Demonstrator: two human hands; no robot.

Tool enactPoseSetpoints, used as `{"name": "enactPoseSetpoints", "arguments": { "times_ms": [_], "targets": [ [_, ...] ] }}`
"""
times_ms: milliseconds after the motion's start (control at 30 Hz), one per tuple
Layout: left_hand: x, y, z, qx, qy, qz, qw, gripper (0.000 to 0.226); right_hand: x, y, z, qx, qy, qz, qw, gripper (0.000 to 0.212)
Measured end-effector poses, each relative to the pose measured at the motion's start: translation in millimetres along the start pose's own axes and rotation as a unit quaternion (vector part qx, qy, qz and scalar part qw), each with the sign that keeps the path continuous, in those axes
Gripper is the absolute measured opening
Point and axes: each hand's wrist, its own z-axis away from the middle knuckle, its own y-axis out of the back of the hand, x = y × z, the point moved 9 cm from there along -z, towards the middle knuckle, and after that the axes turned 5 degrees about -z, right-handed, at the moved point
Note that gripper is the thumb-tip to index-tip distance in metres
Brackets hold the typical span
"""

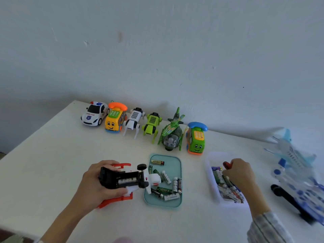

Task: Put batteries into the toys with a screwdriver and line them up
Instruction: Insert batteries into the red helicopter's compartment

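White tabletop (52, 155); six toys (150, 127) lined behind teal tray (178, 202) of batteries (165, 177); left hand (94, 185) grips upturned toy car (122, 179) left of tray; right hand (240, 174) right of tray in clear box (213, 190), pinching red-handled screwdriver (227, 164).

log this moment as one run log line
left hand: holds upturned toy plane | right hand: in battery box | lined up: six toys

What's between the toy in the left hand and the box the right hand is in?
Head view: a teal tray of loose batteries, then bare table.
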Motion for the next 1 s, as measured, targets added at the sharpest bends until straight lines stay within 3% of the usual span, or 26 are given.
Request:
{"name": "enactPoseSetpoints", "arguments": {
  "times_ms": [100, 233, 333, 433, 533, 800, 1000],
  "targets": [
    [2, 2, 3, 0.01, 0.005, 0.006, 1.0, 0.068, -52, 41, 31, 0.093, 0.095, -0.121, 0.984, 0.03],
    [5, 4, 3, 0.017, 0.005, -0.006, 1.0, 0.067, -139, 93, 107, 0.153, 0.266, -0.32, 0.897, 0.037],
    [7, 2, 3, 0.017, 0.008, -0.026, 0.999, 0.06, -185, 79, 141, 0.077, 0.327, -0.435, 0.835, 0.046],
    [5, 2, 3, 0.019, 0.013, -0.023, 0.999, 0.061, -221, 45, 158, 0.017, 0.377, -0.463, 0.802, 0.042],
    [4, 3, 4, 0.019, 0.018, -0.034, 0.999, 0.064, -246, 18, 166, -0.004, 0.421, -0.421, 0.803, 0.03],
    [1, 2, 2, 0.013, 0.032, -0.052, 0.998, 0.068, -270, -3, 173, -0.024, 0.471, -0.351, 0.809, 0.035],
    [1, 2, 1, 0.005, 0.032, -0.054, 0.998, 0.068, -278, -5, 174, -0.019, 0.49, -0.316, 0.812, 0.027]
  ]
}}
